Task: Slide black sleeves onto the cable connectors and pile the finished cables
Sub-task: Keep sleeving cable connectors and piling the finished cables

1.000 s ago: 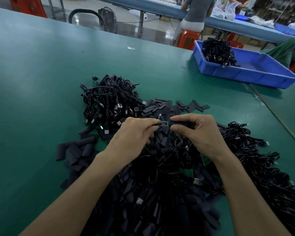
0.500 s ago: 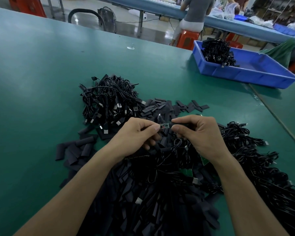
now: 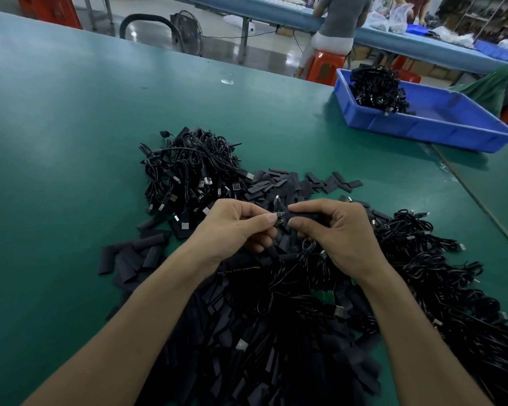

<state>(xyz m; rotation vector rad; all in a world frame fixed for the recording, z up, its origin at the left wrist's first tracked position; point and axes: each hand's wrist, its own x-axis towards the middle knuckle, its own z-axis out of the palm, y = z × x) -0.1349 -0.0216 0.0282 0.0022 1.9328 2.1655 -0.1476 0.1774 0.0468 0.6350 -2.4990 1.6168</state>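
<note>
My left hand [image 3: 235,230] pinches a cable's small connector board [image 3: 280,215] between thumb and forefinger. My right hand [image 3: 338,232] pinches a black sleeve [image 3: 304,215] whose open end meets that connector; the two hands almost touch. Behind the left hand lies a pile of black cables [image 3: 188,174] with silver plugs. Loose flat black sleeves [image 3: 291,183] are scattered behind the hands, to the left [image 3: 132,256], and in a thick heap under my forearms. More coiled cables [image 3: 440,268] lie to the right.
A blue plastic bin [image 3: 440,124] with a bundle of black cables [image 3: 376,89] stands at the far right of the green table [image 3: 71,127]. A seam in the table runs along the right side. A person sits on an orange stool at another bench behind.
Both hands have lifted slightly and drawn a little closer, the sleeve end now against the connector. Otherwise the scene is the same.
</note>
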